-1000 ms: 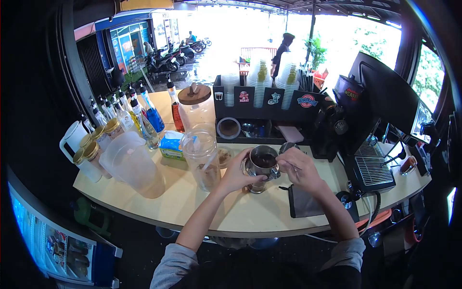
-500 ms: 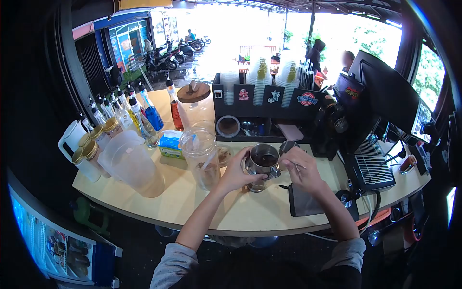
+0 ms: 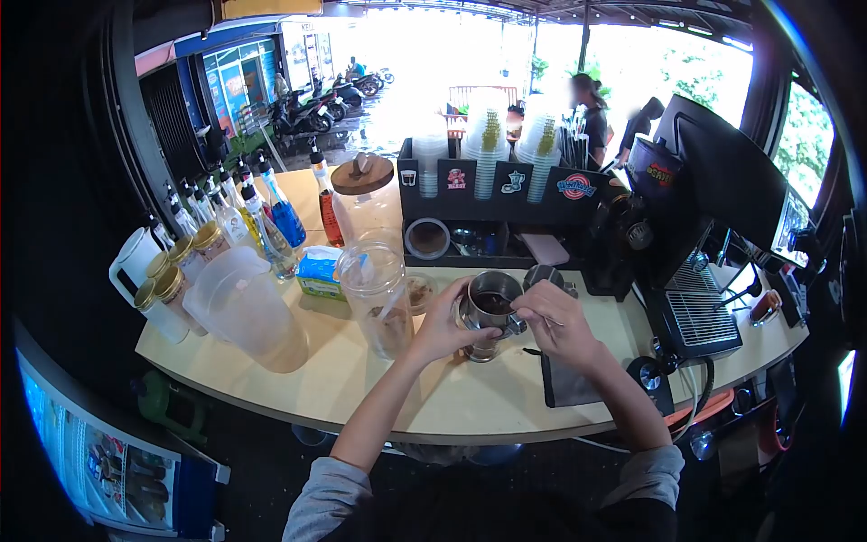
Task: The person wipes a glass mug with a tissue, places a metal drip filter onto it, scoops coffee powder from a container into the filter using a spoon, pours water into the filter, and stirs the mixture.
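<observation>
A metal cup (image 3: 493, 302) with dark liquid in it stands near the middle of the counter, over what looks like a glass base. My left hand (image 3: 443, 331) is wrapped round its left side, thumb across the front. At the cup's right rim, my right hand (image 3: 558, 325) pinches a thin utensil whose lower end is hidden. Behind my right hand is a second metal cup (image 3: 545, 274). A clear jar (image 3: 377, 298) stands left of my left hand, and a dark cloth (image 3: 571, 384) lies below my right hand.
Left on the counter (image 3: 361, 397) are a large translucent pitcher (image 3: 248, 312), syrup bottles (image 3: 284, 212) and a tissue pack (image 3: 322, 271). Behind stands a black organizer (image 3: 492, 217) holding stacked cups. An espresso machine (image 3: 700, 316) is at the right. People (image 3: 591, 122) are outside.
My right hand has shifted slightly, showing more of the second metal cup behind it. My left hand stays round the first cup. People outside have moved.
</observation>
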A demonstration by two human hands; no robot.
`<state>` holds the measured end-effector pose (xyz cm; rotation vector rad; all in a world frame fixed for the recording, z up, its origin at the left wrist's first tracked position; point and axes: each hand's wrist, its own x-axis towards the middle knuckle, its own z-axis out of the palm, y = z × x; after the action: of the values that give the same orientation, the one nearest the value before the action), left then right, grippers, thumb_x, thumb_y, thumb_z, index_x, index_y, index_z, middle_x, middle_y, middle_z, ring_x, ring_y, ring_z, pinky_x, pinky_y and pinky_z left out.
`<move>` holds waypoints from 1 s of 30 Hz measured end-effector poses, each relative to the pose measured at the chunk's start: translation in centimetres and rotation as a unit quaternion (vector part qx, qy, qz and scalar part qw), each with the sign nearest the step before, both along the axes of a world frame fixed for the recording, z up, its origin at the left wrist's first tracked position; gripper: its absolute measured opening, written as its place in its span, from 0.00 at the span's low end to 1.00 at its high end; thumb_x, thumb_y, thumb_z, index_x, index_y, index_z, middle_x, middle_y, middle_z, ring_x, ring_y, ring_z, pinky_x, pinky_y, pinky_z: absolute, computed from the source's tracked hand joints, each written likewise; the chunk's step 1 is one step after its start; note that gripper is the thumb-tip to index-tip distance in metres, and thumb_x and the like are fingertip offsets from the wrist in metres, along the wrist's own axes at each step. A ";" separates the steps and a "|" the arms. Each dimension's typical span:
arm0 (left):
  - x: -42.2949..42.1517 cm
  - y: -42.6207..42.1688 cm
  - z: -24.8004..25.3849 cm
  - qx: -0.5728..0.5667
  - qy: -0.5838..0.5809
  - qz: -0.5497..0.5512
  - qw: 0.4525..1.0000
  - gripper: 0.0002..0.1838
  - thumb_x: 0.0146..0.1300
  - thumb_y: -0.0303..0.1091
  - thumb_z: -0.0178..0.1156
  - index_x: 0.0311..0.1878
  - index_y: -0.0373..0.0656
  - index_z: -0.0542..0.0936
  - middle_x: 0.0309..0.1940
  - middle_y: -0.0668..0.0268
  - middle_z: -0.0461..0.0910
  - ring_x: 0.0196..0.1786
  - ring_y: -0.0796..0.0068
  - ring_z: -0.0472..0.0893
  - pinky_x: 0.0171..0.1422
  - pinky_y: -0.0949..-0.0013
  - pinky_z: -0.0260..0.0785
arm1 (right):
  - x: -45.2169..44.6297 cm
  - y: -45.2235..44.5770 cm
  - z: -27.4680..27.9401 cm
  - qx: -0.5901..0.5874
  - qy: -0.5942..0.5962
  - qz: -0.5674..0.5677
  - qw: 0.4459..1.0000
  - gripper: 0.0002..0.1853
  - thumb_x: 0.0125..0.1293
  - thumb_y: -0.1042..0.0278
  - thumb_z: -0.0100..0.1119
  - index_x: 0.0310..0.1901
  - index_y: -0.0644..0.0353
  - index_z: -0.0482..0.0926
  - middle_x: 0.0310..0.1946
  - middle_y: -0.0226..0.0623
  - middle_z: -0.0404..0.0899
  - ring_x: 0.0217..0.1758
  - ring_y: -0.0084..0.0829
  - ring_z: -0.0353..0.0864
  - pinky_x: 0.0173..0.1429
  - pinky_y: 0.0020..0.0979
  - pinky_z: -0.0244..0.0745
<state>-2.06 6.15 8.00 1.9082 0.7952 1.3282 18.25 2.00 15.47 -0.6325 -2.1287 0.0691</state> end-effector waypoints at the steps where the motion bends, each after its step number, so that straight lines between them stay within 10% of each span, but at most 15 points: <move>1: 0.0 -0.1 0.1 -0.002 -0.001 -0.004 1.000 0.42 0.38 0.36 0.80 0.58 0.38 0.70 0.50 0.60 0.78 0.55 0.68 0.77 0.63 0.65 0.67 | 0.1 -0.1 0.0 0.006 -0.020 -0.001 1.000 0.05 0.61 0.77 0.60 0.38 0.64 0.77 0.31 0.39 0.74 0.34 0.40 0.75 0.36 0.38 0.71; 17: 1.3 -1.7 1.1 0.059 0.035 0.114 0.991 0.45 0.37 0.44 0.80 0.58 0.39 0.67 0.48 0.58 0.76 0.54 0.60 0.77 0.61 0.62 0.69 | 0.5 -0.1 0.5 -0.001 -0.015 -0.012 1.000 0.04 0.66 0.74 0.55 0.38 0.64 0.79 0.30 0.38 0.77 0.32 0.34 0.75 0.36 0.31 0.70; 30: 0.7 -0.7 1.5 -0.009 0.025 -0.003 1.000 0.41 0.39 0.38 0.79 0.57 0.37 0.70 0.50 0.58 0.79 0.53 0.67 0.79 0.61 0.65 0.69 | 0.1 -0.1 0.3 -0.002 -0.013 -0.018 1.000 0.06 0.60 0.76 0.61 0.38 0.64 0.76 0.30 0.39 0.74 0.34 0.40 0.75 0.36 0.38 0.71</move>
<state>-1.36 5.44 9.48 1.9352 0.8227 1.2695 18.40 1.87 15.74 -0.6786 -2.1410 0.0460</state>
